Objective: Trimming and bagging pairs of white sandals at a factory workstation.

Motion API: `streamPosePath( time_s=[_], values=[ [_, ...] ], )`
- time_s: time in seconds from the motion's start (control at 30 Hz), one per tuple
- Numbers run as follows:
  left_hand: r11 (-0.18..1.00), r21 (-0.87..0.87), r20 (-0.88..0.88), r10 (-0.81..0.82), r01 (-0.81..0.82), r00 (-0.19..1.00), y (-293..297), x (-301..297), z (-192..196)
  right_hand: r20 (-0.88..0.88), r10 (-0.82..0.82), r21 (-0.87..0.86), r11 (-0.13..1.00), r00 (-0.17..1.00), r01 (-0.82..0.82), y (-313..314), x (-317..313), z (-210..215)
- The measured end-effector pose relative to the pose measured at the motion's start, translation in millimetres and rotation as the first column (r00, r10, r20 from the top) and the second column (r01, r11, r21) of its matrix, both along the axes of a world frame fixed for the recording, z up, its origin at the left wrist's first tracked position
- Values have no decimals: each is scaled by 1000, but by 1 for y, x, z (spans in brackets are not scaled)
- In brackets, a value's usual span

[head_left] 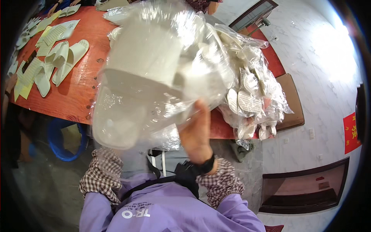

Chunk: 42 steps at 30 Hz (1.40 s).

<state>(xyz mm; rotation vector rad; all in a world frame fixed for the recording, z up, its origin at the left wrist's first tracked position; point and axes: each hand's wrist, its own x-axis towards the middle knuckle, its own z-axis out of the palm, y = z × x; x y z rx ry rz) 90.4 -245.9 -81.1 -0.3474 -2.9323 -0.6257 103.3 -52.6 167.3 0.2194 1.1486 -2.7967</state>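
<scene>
A pair of pale slippers (131, 96) in a clear plastic bag is held up close before me, blurred by motion and covering much of the view. My right hand (196, 135), with a dark band at the wrist, grips the bag's lower right side, thumb upward; its other fingers are mostly behind the plastic. Of my left arm only the checked sleeve (101, 172) shows, below the slippers. My left hand is hidden behind the bag, so its grip does not show.
Bagged slippers (251, 89) are heaped at the right of the red table (77, 94). Loose slippers (71, 62) and yellow sheets lie to the left. A blue bin (65, 154) stands below the table's front edge. Other people are at the far side and far left.
</scene>
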Motion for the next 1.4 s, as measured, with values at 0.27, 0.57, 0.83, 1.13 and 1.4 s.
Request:
streamPosePath(
  time_s=[0.27, 0.57, 0.83, 1.13, 1.4],
  values=[
    [993, -33, 63, -108, 110, 992, 57, 27, 16, 555, 350, -57, 921, 755, -385, 60, 24, -168],
    [973, -37, 100, -224, 228, 969, -26, -50, -9, 430, 603, 260, 630, 672, -732, 88, 25, -128],
    [948, -14, 101, -316, 319, 943, -60, -92, -18, 345, 803, 669, 153, 486, -728, 152, -6, -100],
    [927, -16, 95, -371, 374, 924, -55, -80, -9, -79, 400, 871, 474, 913, -133, 103, -91, -148],
    [938, 6, 121, -345, 347, 931, -12, -57, 8, 35, 474, 755, 564, 880, -335, 91, -76, -162]
  ],
)
